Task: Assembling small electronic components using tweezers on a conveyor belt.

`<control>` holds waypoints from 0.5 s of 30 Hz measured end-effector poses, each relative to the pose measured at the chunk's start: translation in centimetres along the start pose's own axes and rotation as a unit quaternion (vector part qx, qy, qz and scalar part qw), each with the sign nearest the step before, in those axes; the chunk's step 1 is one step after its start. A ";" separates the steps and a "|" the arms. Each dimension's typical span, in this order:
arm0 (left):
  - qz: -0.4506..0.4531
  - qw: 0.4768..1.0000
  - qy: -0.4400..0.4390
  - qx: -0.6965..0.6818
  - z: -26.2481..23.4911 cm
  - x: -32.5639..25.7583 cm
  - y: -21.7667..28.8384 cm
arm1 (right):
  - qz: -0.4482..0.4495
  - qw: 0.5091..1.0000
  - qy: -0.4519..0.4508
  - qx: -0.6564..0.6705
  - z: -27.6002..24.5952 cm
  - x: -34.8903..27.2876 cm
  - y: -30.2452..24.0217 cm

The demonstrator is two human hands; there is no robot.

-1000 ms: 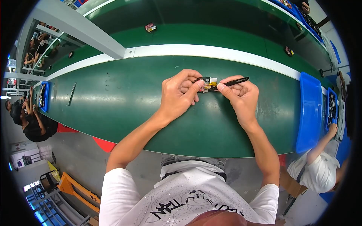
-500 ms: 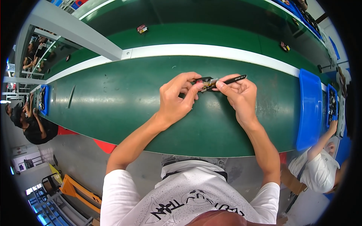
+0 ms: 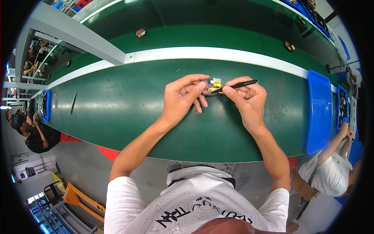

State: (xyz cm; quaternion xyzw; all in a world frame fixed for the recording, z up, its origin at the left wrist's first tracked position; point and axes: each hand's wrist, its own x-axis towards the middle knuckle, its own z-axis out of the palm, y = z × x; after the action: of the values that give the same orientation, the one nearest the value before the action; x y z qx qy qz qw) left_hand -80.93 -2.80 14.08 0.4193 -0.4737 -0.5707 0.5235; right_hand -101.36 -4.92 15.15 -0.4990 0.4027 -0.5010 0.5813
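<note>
My left hand (image 3: 183, 97) grips a small electronic device (image 3: 209, 86) with a dark casing by its left end, thumb on top. A silver piece with yellow tape, and some red, show in its opened face. My right hand (image 3: 249, 102) pinches slim black tweezers (image 3: 244, 84) between thumb and fingers. Their tip reaches to the device's lower right edge; whether it touches an inner part is too small to tell. Both hands are held above the green worktop (image 3: 218, 136).
Past a white rail (image 3: 218, 52), a green belt carries small devices (image 3: 140, 32) (image 3: 289, 46). A blue tray (image 3: 320, 113) stands at the right end, and a thin metal strip (image 3: 73, 102) lies at left. Co-workers sit on the left (image 3: 39, 134) and right (image 3: 329, 171).
The device has turned in my left hand, so its silver and yellow part now faces up. My left lower fingers have spread. Devices on the belt have shifted slightly left.
</note>
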 end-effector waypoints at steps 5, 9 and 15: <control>-0.008 1.000 0.001 -0.003 -0.1 0.0 0.2 | -0.128 0.987 0.004 -0.097 0.2 -0.4 0.6; -0.002 1.000 -0.001 -0.010 0.1 0.1 0.2 | -0.184 0.970 0.020 -0.154 0.3 -0.5 0.5; 0.014 1.000 0.012 -0.006 0.0 0.0 -0.1 | -0.212 0.959 0.021 -0.187 0.5 -0.6 0.4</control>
State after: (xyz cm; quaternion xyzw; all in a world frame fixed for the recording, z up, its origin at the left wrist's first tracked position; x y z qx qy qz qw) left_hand -80.99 -2.80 13.98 0.4164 -0.4697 -0.5612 0.5395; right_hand -100.90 -4.26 14.84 -0.6620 0.3862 -0.5387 0.3498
